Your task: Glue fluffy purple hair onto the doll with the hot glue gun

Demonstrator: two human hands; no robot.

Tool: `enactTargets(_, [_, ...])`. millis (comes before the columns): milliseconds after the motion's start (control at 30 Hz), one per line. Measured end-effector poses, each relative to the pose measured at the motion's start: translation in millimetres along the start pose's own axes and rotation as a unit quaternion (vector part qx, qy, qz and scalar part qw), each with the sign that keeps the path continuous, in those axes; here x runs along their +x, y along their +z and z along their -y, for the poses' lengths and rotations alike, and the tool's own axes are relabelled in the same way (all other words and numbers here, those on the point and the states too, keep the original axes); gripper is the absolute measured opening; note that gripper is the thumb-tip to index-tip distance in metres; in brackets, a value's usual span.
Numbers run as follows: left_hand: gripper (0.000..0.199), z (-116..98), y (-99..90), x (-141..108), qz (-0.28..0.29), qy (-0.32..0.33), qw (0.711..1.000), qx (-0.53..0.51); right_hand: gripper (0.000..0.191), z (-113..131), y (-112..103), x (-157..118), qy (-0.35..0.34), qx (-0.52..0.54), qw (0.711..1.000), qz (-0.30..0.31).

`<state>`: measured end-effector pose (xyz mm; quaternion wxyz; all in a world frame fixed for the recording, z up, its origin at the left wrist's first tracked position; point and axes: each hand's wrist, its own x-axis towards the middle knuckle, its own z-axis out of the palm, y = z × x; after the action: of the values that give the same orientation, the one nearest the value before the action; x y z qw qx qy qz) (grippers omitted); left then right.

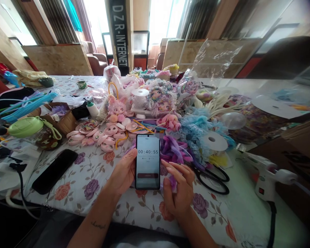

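Observation:
A smartphone (147,165) with a lit screen showing a timer at 00:40:55 is held upright above the flowered tablecloth. My left hand (124,172) grips it by its left edge. Just right of the phone is my right hand (179,187), its fingers apart and slightly bent, holding nothing. Behind the phone and my right hand lies purple and pink fuzzy material (174,148). Pink doll faces (108,136) are piled behind and to the left, and light blue ruffled trim (198,127) is at the right.
A dark phone (54,171) and a green-lidded jar (36,132) are on the left. Black-handled scissors (214,179) lie right of my right hand, with a white glue gun (265,172) and cardboard box (294,155) farther right. Dolls and a spool (140,98) stand behind.

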<state>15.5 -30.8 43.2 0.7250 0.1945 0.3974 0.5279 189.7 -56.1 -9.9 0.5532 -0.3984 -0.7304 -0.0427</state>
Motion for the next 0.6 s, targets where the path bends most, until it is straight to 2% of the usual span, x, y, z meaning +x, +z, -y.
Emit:
enactTargets(133, [0.031, -3.9, -4.8, -2.0, 0.003, 0.016, 1.000, -0.003, 0.042, -2.9, 1.1, -4.0, 0.014, 0.009, 1.000, 0.014])
enactTargets(233, [0.028, -16.2, -14.1, -9.2, -0.043, 0.025, 0.999, 0.004, 0.041, -4.9, 0.9, -7.0, 0.028, 0.018, 0.999, 0.028])
enactTargets(300, [0.028, -28.5, -26.6, -17.3, -0.085, 0.039, 0.996, 0.003, 0.040, -6.0, 0.6, -9.4, 0.039, 0.024, 0.998, 0.034])
enactTargets(467, [0.020, -55.8, -84.1, -42.6, -0.241, 0.109, 0.963, 0.050, 0.038, -8.4, 2.6, -13.4, 0.050, 0.027, 0.997, 0.044])
enactTargets(600, [0.017, -58.9, -133.1, -56.9, -0.359, 0.103, 0.923, 0.094, 0.036, -9.9, 6.5, -12.6, 0.060, 0.028, 0.997, 0.047])
